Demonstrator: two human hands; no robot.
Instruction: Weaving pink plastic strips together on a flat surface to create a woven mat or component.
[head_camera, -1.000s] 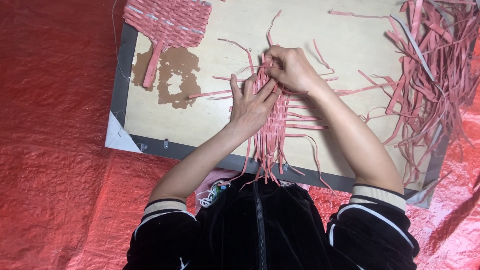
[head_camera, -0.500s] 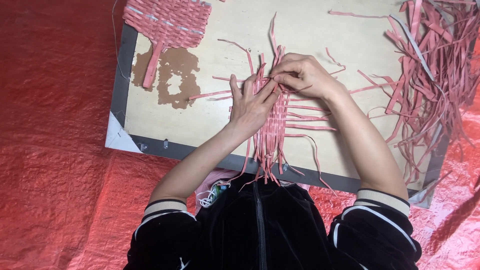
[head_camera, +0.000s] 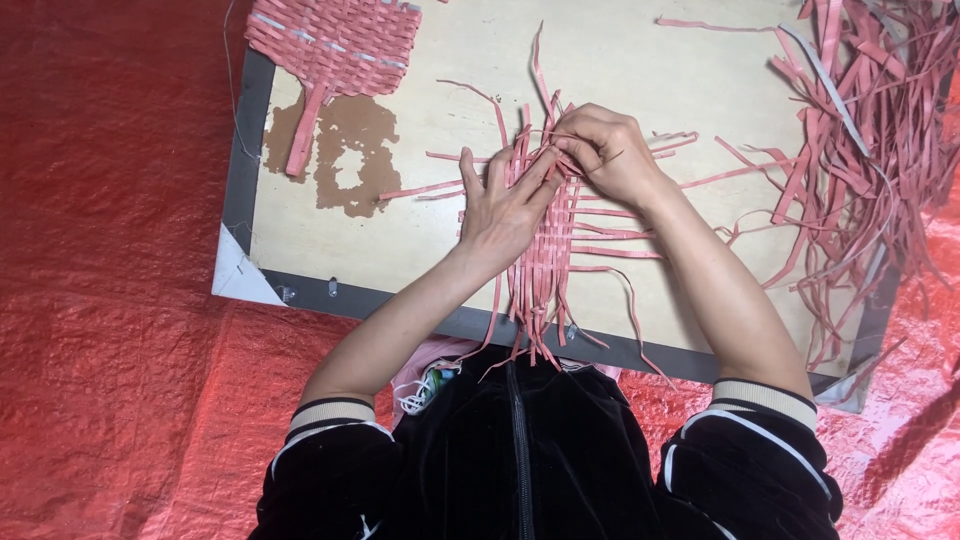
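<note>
A half-woven mat of pink strips (head_camera: 545, 265) lies in the middle of a pale wooden board (head_camera: 420, 230). My left hand (head_camera: 500, 205) presses flat on the upper left part of the weave, fingers spread. My right hand (head_camera: 605, 150) is at the weave's top edge, its fingers pinched on a pink strip (head_camera: 540, 70) that curls up and away from the mat. Loose strip ends stick out left, right and over the board's near edge.
A finished pink woven fan-shaped piece (head_camera: 335, 45) lies at the board's far left corner beside a brown worn patch (head_camera: 345, 165). A heap of loose pink strips (head_camera: 870, 130) covers the board's right side. Red crinkled sheeting (head_camera: 110, 300) surrounds the board.
My right hand has slid a little to the right along the top of the weave, drawing the strip with it. My left hand has stayed pressed on the mat.
</note>
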